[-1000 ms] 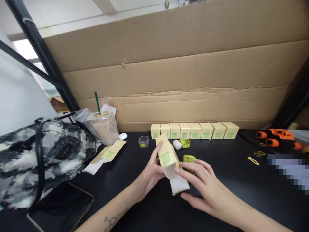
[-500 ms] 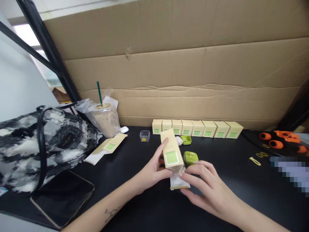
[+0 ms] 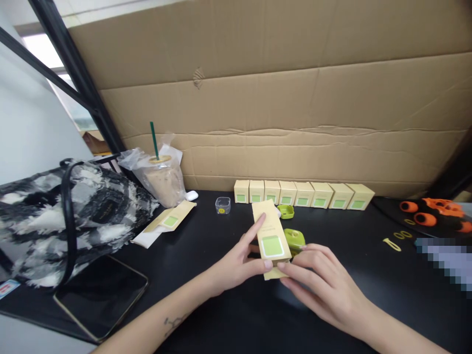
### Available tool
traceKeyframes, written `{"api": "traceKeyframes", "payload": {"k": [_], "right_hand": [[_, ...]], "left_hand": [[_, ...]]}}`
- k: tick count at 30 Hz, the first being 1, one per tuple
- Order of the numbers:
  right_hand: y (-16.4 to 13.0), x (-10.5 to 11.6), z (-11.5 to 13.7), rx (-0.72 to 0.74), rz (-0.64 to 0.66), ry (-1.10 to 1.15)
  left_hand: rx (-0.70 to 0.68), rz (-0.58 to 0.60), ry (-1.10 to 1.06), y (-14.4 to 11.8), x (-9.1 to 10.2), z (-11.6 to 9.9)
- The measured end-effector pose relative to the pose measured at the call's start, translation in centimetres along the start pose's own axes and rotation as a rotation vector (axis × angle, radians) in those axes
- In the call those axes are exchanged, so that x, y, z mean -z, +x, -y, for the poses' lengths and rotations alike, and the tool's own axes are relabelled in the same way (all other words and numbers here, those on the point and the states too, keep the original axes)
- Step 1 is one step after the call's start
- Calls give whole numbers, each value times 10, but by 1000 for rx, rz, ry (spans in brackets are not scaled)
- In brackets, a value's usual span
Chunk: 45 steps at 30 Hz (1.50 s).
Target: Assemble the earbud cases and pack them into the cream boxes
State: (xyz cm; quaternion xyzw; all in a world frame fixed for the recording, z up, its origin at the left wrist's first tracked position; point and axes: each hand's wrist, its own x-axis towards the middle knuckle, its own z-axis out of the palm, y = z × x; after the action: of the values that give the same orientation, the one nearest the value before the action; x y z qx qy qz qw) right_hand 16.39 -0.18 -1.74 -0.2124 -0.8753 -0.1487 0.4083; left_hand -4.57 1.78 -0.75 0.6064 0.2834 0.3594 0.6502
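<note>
My left hand (image 3: 236,268) grips a tall pale-yellow cardboard box (image 3: 270,228) with a green square on its front. Its index finger lies along the box face, and the thumb presses near the lower end. At that near end, an end flap (image 3: 275,274) sticks out, pinched between the thumb and fingers of my right hand (image 3: 328,282). A green earbud case cover (image 3: 295,240) lies behind my right fingertips, partly hidden by the box. Farther back sits a smaller open green piece (image 3: 286,212), with a bit of something white beside it, mostly covered by the box.
Several matching boxes (image 3: 302,195) stand in a row against the cardboard wall (image 3: 258,108). Left are a clear container (image 3: 222,205), flattened box (image 3: 170,219), bagged drink (image 3: 164,182), tablet (image 3: 103,297) and shaggy bag (image 3: 99,206). Yellow loops (image 3: 401,234) and an orange-black object (image 3: 435,214) lie right.
The box has shifted slightly right in my hands. The white interior at its lower end no longer shows, and the flap now sits closer to the box end.
</note>
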Motion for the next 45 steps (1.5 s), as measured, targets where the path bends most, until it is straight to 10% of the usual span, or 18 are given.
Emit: {"api": "traceKeyframes", "payload": {"k": [40, 45], "right_hand": [[1, -1, -3, -43, -13, -7], [2, 4, -5, -116, 80, 146]], "left_hand": [[-84, 16, 256, -1, 2, 16], [-97, -220, 27, 4, -1, 8]]}}
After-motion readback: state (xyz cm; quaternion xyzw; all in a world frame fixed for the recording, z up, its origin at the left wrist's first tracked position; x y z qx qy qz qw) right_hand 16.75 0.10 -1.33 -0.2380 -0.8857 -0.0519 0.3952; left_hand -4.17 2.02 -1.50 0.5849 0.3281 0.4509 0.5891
